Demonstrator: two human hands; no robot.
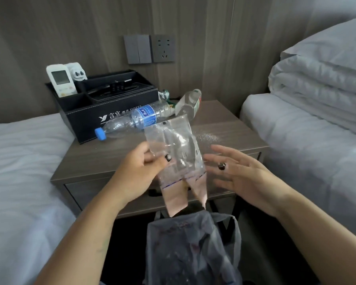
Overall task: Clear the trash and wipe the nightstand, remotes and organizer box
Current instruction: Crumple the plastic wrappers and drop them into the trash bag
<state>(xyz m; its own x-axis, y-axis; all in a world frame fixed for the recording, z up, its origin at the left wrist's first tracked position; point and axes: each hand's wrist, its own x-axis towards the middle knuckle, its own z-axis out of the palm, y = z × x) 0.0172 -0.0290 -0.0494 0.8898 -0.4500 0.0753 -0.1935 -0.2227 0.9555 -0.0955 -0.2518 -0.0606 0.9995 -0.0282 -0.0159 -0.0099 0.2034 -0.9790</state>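
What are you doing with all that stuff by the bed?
A person is tidying the nightstand between two beds. The left hand pinches a clear plastic wrapper above a grey trash bag, and the right hand is open beside it. Two empty bottles lie on the nightstand next to the black organizer box, which holds the remotes. Some crumbs are scattered on the top. No wiping is happening yet.
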